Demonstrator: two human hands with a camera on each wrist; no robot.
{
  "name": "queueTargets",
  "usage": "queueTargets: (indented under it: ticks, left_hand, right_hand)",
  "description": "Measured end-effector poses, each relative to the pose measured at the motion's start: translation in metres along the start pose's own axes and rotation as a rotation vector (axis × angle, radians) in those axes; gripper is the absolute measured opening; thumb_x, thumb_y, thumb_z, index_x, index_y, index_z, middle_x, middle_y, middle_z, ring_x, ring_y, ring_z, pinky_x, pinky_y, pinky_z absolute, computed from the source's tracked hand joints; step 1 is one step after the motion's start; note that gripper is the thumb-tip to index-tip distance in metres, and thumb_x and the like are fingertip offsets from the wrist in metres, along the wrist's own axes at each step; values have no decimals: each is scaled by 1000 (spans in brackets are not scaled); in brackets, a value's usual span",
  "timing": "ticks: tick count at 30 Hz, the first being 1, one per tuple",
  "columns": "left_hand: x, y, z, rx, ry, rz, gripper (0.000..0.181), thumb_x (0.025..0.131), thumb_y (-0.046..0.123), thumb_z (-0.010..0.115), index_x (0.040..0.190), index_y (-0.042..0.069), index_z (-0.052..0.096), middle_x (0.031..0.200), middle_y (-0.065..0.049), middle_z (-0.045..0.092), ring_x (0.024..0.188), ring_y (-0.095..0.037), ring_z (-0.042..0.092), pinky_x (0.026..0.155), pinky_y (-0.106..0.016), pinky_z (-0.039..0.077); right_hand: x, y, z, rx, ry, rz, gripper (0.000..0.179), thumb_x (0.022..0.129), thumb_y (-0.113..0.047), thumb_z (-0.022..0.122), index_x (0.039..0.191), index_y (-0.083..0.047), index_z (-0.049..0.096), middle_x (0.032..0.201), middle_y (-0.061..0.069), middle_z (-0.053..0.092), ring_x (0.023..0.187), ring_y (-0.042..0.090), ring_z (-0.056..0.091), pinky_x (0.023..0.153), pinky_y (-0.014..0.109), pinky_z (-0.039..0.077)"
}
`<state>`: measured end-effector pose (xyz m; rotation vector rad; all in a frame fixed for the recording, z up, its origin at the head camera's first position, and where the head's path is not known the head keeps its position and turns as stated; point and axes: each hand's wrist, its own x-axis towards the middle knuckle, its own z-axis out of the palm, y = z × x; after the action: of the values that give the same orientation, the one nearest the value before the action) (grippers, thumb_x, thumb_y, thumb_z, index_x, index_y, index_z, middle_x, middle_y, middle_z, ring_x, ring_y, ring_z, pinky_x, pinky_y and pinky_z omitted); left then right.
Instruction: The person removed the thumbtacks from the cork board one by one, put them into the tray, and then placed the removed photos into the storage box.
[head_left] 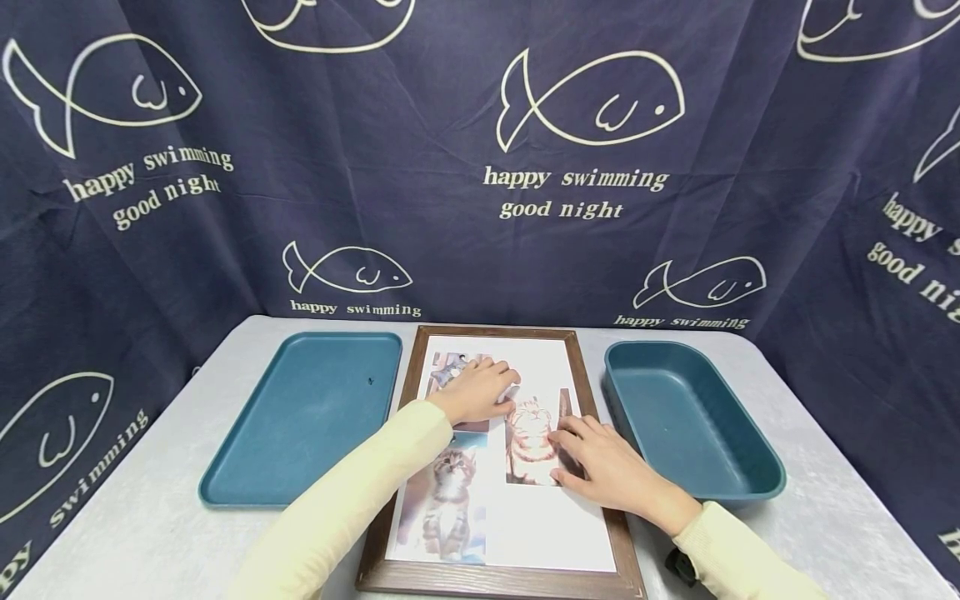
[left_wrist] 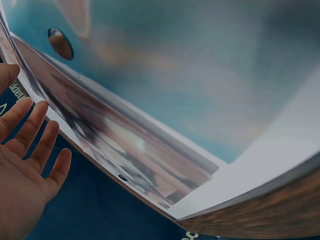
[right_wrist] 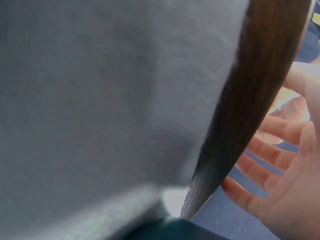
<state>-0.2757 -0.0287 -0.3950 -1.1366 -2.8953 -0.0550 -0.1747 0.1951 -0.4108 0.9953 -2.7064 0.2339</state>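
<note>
A brown wooden picture frame [head_left: 498, 578] with a white backing lies on the table. On it, a photo of a light striped kitten [head_left: 531, 437] lies right of centre. My left hand [head_left: 480, 392] reaches over the upper-left cat photo [head_left: 447, 367], partly hiding it, with fingertips near the kitten photo's upper left corner. At that photo's right edge rests my right hand [head_left: 603, 462], fingers spread and relaxed. A second kitten photo [head_left: 450, 508] lies at the lower left of the backing. Both wrist views show loosely extended fingers [left_wrist: 42, 132] with nothing gripped.
A flat teal tray [head_left: 307, 417] lies left of the frame. To the right stands a deep teal bin [head_left: 675, 417] with rounded corners. A dark blue fish-print curtain [head_left: 450, 208] hangs behind the pale table [head_left: 817, 492].
</note>
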Motion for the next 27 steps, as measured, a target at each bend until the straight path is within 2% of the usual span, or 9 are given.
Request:
queueTargets:
  ticks: [8,21,27]
  left_hand:
    - [2,1,1,-7,3,8,40,88,37,56,123,19,53,114,2,57,103,-18,51,93,-40,40]
    - [5,2,1,-96,-33,-45,41,86,36,61,123,18,55,113,1,56,99,-18,50,96,-43,38]
    - [6,2,1,-132,-38,-61,40,86,35,61,122,18,56,113,0,55,96,-17,46,90,-38,39]
  right_hand:
    - [0,0,0,2,0,0,39,79,-36,66,110,-14,62,111,2,56,88,12,46,65,28,39]
    - [-1,0,0,0,1,-6,38,79,-37,66,110,-15,63,112,2,56,85,11,44,64,27,38]
    - [-1,0,0,0,4,-6,38,79,-37,66,110,-15,63,112,2,55,86,11,44,64,27,37]
